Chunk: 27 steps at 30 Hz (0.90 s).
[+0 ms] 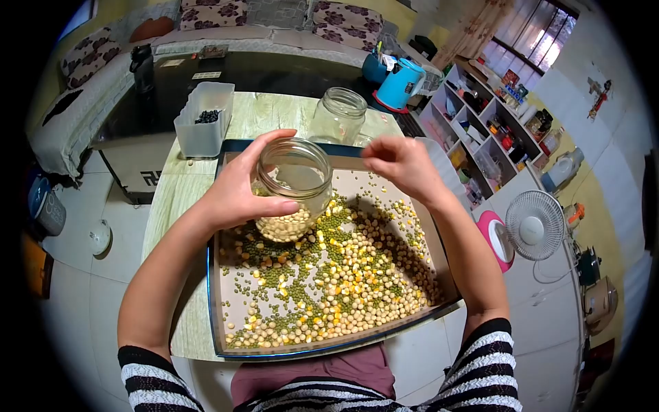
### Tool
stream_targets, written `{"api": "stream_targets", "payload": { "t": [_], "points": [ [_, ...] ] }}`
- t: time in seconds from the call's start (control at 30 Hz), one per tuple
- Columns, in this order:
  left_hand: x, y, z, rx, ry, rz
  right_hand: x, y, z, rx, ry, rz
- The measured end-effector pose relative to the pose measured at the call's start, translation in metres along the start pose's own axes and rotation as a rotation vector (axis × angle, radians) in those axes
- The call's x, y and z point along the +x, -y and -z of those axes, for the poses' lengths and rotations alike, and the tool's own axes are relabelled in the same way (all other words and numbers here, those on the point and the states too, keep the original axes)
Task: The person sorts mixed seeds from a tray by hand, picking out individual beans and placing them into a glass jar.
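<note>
Plastic bin: translucent bin [204, 134] w/ dark beans [207, 117] inside, on the back L part of the wood-look table [180, 206].
L table edge: a strip of wood-look top shows btwn this edge & the tray; the L forearm passes over it.
Tray: shallow, blue-edged tray [215, 312]; its front rim lies near the table's front edge, just before the person's lap.
L hand: left hand [237, 185] is gripping the glass jar [302, 206], thumb on near side, fingers round the far side.
Glass jar: over the back L part of the tray, mouth up & a bit tilted to the person, pale beans at its bottom; can't tell if its base touches the tray.
Tray load: green beans [278, 276], pale round beans [395, 309] & yellow kernels, mixed; pale ones mostly front & R. Tray floor shows more at back & L.
2nd jar: clear jar [340, 115], upright, behind the tray's back rim.
R hand: right hand [405, 165] is over the back R part, apart from the glass jar, w/ open room btwn. Fingers curled closed; can't tell if smth. is inside.
Far R: white fan [532, 223], well apart from R arm.
</note>
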State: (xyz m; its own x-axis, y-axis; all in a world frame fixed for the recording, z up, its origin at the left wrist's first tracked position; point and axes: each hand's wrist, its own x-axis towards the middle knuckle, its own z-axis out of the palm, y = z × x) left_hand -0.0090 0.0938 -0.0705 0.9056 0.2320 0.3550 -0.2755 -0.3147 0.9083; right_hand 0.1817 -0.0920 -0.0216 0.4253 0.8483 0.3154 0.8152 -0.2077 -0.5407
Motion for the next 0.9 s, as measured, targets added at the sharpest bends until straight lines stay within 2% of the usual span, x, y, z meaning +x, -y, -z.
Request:
{"api": "stream_targets", "payload": {
  "t": [0.07,0.1,0.27,0.37,0.43,0.77,0.9],
  "points": [
    [0.0,0.001,0.001,0.02,0.001,-0.002,-0.01,-0.022,0.005,-0.215,0.145,-0.232],
    [0.0,0.001,0.001,0.024,0.003,-0.003,-0.014,-0.046,0.002,-0.172,0.176,-0.278],
    [-0.001,0.0,0.001,-0.005,0.015,0.007,-0.024,-0.07,-0.002,-0.204,0.239,-0.304],
    [0.0,0.002,0.001,0.007,0.017,-0.07,-0.022,-0.073,-0.006,-0.178,0.266,-0.331],
    [-0.001,-0.003,-0.001,0.005,0.001,0.013,-0.022,-0.075,-0.011,-0.212,0.276,-0.285],
    [-0.001,-0.002,-0.001,-0.023,-0.002,0.024,-0.021,-0.064,-0.009,-0.246,0.23,-0.325],
    [-0.001,0.0,0.0,-0.016,0.0,0.02,-0.025,-0.073,-0.008,-0.137,0.306,-0.348]
  ]
}}
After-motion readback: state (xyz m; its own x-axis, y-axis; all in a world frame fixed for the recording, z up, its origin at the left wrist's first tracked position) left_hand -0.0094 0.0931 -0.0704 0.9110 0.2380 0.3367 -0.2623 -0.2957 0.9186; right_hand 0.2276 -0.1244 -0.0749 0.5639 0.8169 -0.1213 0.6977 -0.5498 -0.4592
